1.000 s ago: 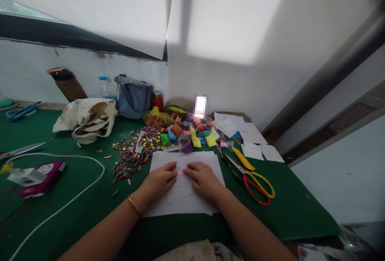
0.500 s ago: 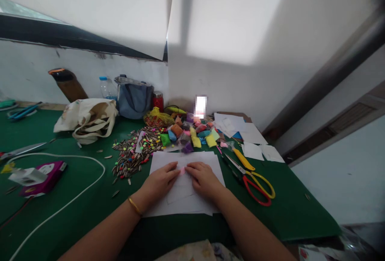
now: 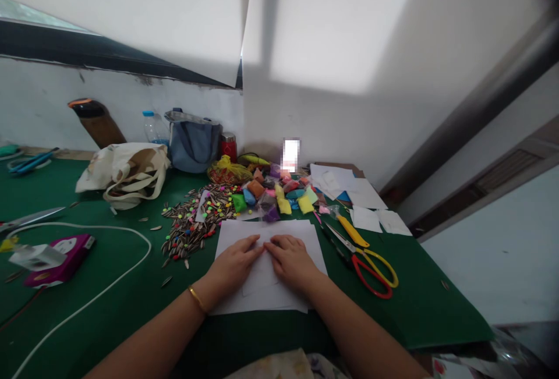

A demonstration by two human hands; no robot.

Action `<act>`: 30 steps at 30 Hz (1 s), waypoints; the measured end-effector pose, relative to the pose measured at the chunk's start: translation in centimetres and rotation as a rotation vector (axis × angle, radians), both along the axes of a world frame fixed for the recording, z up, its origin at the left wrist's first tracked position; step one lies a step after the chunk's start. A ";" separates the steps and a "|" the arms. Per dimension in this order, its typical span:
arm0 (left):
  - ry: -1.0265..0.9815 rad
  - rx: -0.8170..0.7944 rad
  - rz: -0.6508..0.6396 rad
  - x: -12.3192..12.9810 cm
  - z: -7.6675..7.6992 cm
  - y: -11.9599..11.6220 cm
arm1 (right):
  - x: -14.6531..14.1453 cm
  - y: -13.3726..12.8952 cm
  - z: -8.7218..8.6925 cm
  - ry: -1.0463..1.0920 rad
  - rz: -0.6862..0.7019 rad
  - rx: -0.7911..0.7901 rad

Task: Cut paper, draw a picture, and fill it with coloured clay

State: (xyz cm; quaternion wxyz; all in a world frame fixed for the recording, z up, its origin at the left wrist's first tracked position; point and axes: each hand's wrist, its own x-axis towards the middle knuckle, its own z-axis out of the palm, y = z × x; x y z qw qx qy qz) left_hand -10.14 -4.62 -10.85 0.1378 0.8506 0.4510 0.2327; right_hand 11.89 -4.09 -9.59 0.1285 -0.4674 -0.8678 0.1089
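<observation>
Pink piece (image 3: 264, 247) | between hands (image 3: 233, 262), at fingertips, over white paper (image 3: 271, 300) | fingers bent, opening, grip unclear

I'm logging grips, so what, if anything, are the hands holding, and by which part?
Can't be told: the left hand and right hand meet over white paper, fingertips hiding anything between.

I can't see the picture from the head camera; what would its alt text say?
Left hand and right hand meet at the fingertips over white paper on a green table. Red-and-yellow-handled scissors lie to the right; seeds mixed with bright beads and colorful packets lie beyond.
</observation>
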 end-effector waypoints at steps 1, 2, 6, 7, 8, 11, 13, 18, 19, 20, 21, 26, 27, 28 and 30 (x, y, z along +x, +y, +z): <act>0.003 0.005 -0.005 0.0 0.0 0.0 | 0.0 0.0 0.0 -0.001 -0.005 0.001; 0.012 0.010 -0.009 0.0 0.1 0.0 | -0.1 0.0 0.0 0.001 -0.007 0.000; 0.026 0.056 -0.019 0.0 0.6 -0.1 | 0.1 0.0 0.1 0.025 -0.006 -0.027; 0.019 0.078 -0.034 0.0 0.8 -0.1 | 0.2 0.0 0.1 0.033 -0.008 -0.037; 0.017 0.100 -0.057 -0.1 0.9 -0.1 | 0.2 0.0 0.1 0.043 -0.012 -0.045; 0.054 0.154 -0.128 -0.2 1.0 0.0 | 0.4 0.1 0.3 0.068 -0.007 -0.058; 0.084 0.157 -0.136 -0.2 0.9 0.1 | 0.4 0.1 0.3 0.078 0.003 -0.065; 0.082 0.125 -0.119 -0.3 0.6 0.3 | 0.6 0.3 0.1 0.119 0.001 -0.054; 0.080 0.119 -0.118 -0.3 0.6 0.3 | 0.6 0.4 0.1 0.131 0.001 -0.051; 0.079 0.110 -0.116 -0.3 0.6 0.3 | 0.7 0.5 0.0 0.144 -0.001 -0.047; 0.075 0.098 -0.110 -0.3 0.7 0.3 | 0.8 0.5 -0.1 0.156 -0.004 -0.044; -0.034 0.000 -0.033 -0.6 0.9 0.3 | 0.8 0.6 0.2 0.181 0.012 -0.025; -0.063 -0.016 -0.018 -0.6 1.0 0.4 | 0.7 0.5 0.5 0.175 0.012 -0.016; -0.087 -0.028 -0.004 -0.7 1.1 0.5 | 0.7 0.4 0.9 0.161 0.009 -0.006; -0.110 -0.036 0.024 -0.7 1.4 0.7 | 0.5 0.5 2.0 0.095 -0.003 0.005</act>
